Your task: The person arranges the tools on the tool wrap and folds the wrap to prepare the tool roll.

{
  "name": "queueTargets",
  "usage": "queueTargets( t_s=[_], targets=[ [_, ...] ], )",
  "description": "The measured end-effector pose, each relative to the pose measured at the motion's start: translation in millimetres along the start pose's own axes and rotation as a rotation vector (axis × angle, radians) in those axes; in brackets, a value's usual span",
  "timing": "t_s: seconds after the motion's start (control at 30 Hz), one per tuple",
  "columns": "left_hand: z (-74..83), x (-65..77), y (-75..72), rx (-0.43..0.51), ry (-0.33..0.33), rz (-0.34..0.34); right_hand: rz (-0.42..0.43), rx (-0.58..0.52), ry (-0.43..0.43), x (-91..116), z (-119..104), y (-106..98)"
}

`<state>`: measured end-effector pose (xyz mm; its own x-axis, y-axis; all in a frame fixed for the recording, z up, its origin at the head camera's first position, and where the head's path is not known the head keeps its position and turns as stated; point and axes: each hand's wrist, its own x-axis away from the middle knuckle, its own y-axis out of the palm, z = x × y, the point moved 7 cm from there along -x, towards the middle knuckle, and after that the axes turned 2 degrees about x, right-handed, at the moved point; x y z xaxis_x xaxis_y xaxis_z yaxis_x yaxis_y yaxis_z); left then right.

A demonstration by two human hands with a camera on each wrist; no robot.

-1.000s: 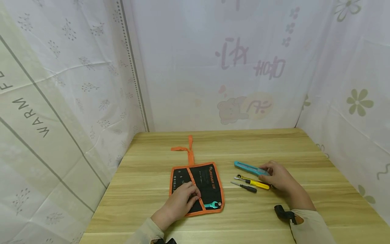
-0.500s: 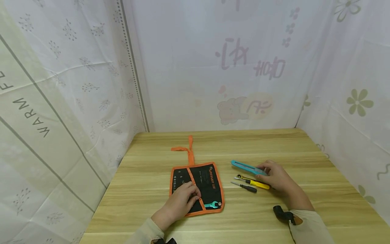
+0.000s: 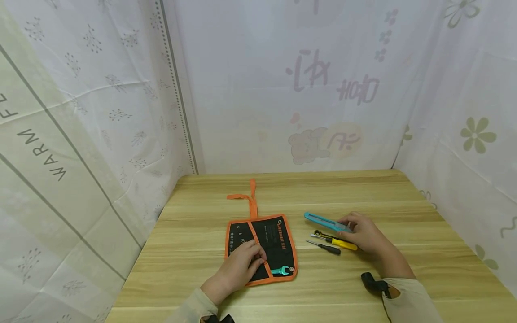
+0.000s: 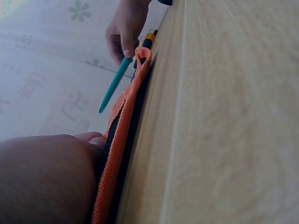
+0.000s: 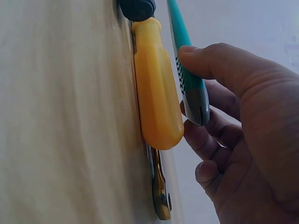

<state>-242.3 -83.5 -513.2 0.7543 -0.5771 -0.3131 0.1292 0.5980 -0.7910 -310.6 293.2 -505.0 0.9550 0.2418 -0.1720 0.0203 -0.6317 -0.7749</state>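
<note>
My right hand (image 3: 365,235) pinches the grey end of a teal utility knife (image 3: 323,220) between thumb and fingers. In the right wrist view the knife (image 5: 192,91) is raised off the table, beside a yellow-handled screwdriver (image 5: 158,88). A black tool pouch (image 3: 278,244) with orange trim lies flat to the left. On its lower part rests my left hand (image 3: 242,264), fingertips curled at the orange pocket edge and pinching it. A green open-end wrench (image 3: 280,271) pokes out of a pocket at the pouch's near right corner. The left fingers hide some of the pockets.
Below the knife lie the yellow screwdriver, a ratchet wrench (image 3: 318,233) partly under it, and a small black-handled screwdriver (image 3: 332,250). Orange ties (image 3: 252,202) stretch from the pouch toward the back of the wooden table (image 3: 194,233). Printed curtains (image 3: 250,89) enclose the table.
My right hand has shifted slightly left with the utility knife, toward the pouch. The left hand and the pouch have stayed in place.
</note>
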Motion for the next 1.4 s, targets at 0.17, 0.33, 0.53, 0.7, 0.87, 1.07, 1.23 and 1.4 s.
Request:
queueTargets(
  t_s=[0.17, 0.33, 0.53, 0.7, 0.87, 1.07, 1.23, 1.4],
  targets=[
    [0.5, 0.1, -0.9, 0.001, -0.004, 0.002, -0.017, -0.013, -0.015, -0.9, -3.8, 2.7],
    [0.4, -0.2, -1.1, 0.007, -0.01, -0.006, -0.028, -0.018, -0.012, 0.3, -8.0, 3.2],
    [0.5, -0.5, -1.7, 0.015, -0.013, -0.008, -0.037, -0.019, -0.024, 1.3, -11.9, 4.2],
    [0.7, -0.6, -1.5, 0.014, -0.012, -0.008, -0.056, -0.035, -0.065, 1.9, -15.7, 8.3],
    [1.4, 0.0, -1.7, 0.015, -0.011, -0.003, -0.067, -0.055, -0.095, 2.2, -21.1, 12.2],
    [1.9, 0.3, -1.6, 0.021, -0.012, 0.0, -0.07, -0.069, -0.112, 1.9, -29.3, 15.5],
    [0.4, 0.9, -0.7, 0.017, -0.025, -0.005, -0.081, -0.081, -0.135, 0.6, -35.3, 19.0],
    [-0.2, 1.4, -0.2, 0.018, -0.033, -0.012, -0.099, -0.089, -0.143, -0.3, -38.0, 22.9]
  ],
)
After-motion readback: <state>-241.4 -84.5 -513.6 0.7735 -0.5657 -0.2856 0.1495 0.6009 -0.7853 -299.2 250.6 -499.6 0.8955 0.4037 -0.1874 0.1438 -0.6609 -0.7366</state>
